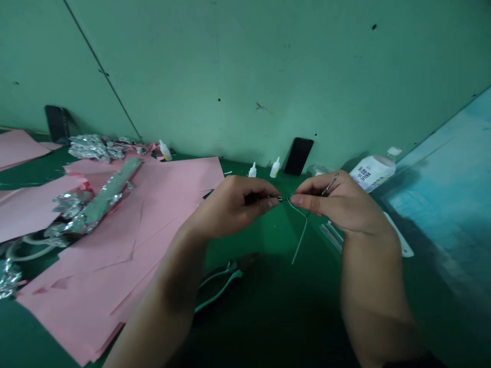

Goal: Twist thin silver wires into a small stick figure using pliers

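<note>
Work in hand: by judgement, close fingertip handling of a small metallic piece and a pale cord, seemingly partway through.
Next move: probably calls for a firm left pinch, fine control on the right, and a loose cord end clear of both hands.
Left hand: clamps thumb and forefinger on the metallic piece, dark with a dull glint, held above the middle of the table.
Right hand: brings thumb and forefinger together just beside that piece; grips a slim metallic rod, slanting upward among the fingers. Exact hold at the tips too small to tell.
Pale cord: trails from between the hands, thin, bent once, then straight to a free end; wire or thread, cannot tell.
Pliers: lie below the left hand, with dark jaws and curved teal handles.
Pink sheets: overlap at left, flat and matte, with creases and cut edges.
Silver foil: bunches crinkled and shiny on the far left.
White bottles: stand small and nozzle-tipped near the green wall.
Phone: leans there too, dark, flat, rectangular.
Tabletop: spreads dark green beneath everything.
</note>
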Motion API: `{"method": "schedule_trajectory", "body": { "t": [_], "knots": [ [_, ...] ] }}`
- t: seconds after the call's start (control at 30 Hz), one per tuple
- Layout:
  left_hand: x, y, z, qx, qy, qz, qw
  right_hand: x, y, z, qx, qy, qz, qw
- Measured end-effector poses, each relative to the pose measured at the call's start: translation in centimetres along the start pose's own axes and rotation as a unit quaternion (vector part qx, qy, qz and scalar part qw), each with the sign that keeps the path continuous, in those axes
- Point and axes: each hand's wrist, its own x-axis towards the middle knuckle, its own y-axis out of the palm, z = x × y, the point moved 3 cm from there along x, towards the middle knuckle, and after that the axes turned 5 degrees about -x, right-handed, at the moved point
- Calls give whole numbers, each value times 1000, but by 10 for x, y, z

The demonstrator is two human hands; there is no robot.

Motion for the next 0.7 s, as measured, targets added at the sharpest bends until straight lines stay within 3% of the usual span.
{"method": "schedule_trajectory", "body": {
  "t": [0.17, 0.4, 0.6, 0.7],
  "knots": [
    [-1, 1, -8, 55, 54, -1, 997, -4, -2, 5, -37, -6, 1, 999],
    [-2, 0, -1, 18, -16, 27, 999, -3, -6, 0, -20, 12, 14, 1000],
    [-1, -5, -3, 49, 38, -7, 998, 0, -4, -8, 40, 63, 54, 996],
    [-1, -2, -2, 35, 37, 17, 999, 0, -2, -7, 41, 73, 61, 995]
  ]
}}
